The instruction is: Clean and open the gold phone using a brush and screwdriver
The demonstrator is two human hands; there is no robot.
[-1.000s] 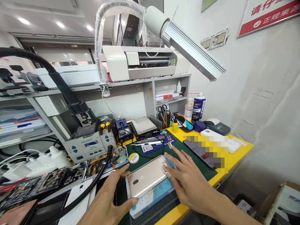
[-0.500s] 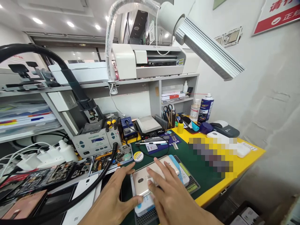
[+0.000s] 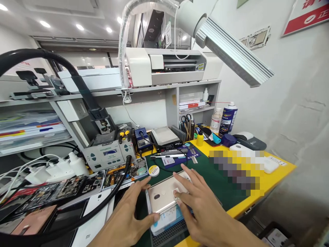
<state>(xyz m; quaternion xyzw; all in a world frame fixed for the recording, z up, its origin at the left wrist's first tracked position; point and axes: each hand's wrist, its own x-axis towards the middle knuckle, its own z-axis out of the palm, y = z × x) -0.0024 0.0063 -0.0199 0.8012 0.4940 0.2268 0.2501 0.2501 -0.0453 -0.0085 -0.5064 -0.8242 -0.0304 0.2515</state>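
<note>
Spreading, left hand (image 3: 128, 216) brackets gold phone (image 3: 162, 203); right hand (image 3: 204, 204) apparently pinches wipe (image 3: 175, 192).

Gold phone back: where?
Head view, bottom centre: the gold phone back lies between the left hand and right hand, nearer than the round tin.

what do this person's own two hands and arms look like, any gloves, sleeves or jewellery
The left hand and right hand are both bare, with no gloves. No sleeve shows on either visible forearm, and no ring, watch or bracelet can be seen.
</note>
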